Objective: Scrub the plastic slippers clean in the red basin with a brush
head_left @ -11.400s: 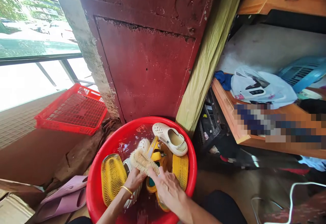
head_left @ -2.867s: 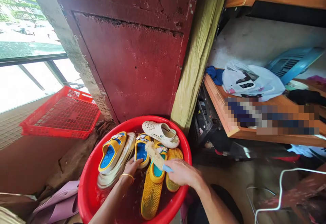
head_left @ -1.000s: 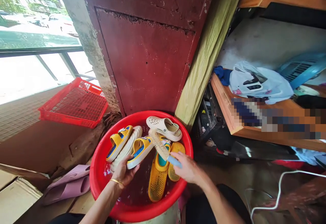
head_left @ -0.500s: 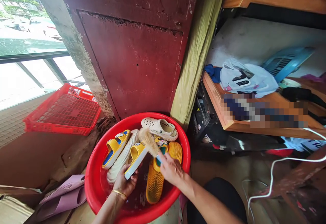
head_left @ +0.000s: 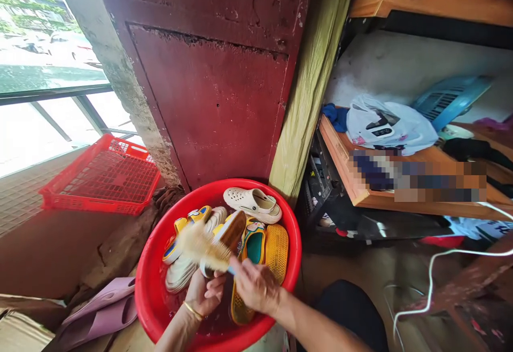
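My left hand (head_left: 206, 291) holds a slipper (head_left: 234, 230) by its lower end over a red basin (head_left: 143, 293); the slipper is turned so its brownish sole shows. In my right hand (head_left: 256, 286) is the handle of a pale-bristled brush (head_left: 200, 245), blurred by motion, its head across the slipper and left of it. Around them in the basin lie a cream clog (head_left: 252, 204), a yellow slipper with blue (head_left: 199, 214), a white sole (head_left: 180, 273), a yellow-green slipper (head_left: 255, 242) and yellow soles (head_left: 276, 248). Dark water shows at the bottom.
A red plastic crate (head_left: 108, 176) is at the left, with purple slippers (head_left: 104, 309) below it. Behind the basin stands a dark red door (head_left: 216, 101). At right are a wooden shelf (head_left: 360, 194) with a plastic bag (head_left: 390, 125) and a white cable (head_left: 428, 277).
The slipper in my left hand has turned from its yellow strap and white side to its brown sole. My right hand has moved left and down, bringing the brush head left.
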Demonstrator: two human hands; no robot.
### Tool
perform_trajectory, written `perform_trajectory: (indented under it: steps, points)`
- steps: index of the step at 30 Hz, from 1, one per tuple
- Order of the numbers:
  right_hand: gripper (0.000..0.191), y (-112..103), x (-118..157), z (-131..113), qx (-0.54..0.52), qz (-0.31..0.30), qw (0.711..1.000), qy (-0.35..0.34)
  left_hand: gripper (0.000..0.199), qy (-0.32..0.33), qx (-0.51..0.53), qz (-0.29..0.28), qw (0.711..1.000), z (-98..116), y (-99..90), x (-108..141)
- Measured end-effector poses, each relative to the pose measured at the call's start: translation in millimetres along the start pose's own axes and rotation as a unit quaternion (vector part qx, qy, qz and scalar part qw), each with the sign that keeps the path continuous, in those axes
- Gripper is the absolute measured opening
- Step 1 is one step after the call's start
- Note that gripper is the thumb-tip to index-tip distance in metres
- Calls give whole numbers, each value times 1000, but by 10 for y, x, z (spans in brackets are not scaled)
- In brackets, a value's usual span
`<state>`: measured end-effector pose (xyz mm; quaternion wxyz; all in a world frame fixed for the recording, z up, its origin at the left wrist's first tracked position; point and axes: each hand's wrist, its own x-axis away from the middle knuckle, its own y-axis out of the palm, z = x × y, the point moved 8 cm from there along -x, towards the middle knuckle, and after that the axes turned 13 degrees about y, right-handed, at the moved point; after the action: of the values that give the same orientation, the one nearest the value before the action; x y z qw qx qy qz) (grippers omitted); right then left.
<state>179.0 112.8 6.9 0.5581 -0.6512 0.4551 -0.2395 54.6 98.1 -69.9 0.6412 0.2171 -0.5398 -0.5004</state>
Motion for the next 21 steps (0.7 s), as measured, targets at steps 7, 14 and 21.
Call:
perform_trajectory:
  steps: [7, 14, 21]
  points:
    - [56, -79, -230, 520, 13, 16, 987, 158, 40, -64, 22, -46, 997, -128, 125, 144]
    - [60, 201, -25, 150, -21, -33, 999, 26, 37, -32, 23, -33, 999, 4, 163, 165]
    - [55, -113, -316, 983, -120, 24, 957, 262, 18, 118, -177, 9, 977, 736, 294, 111]
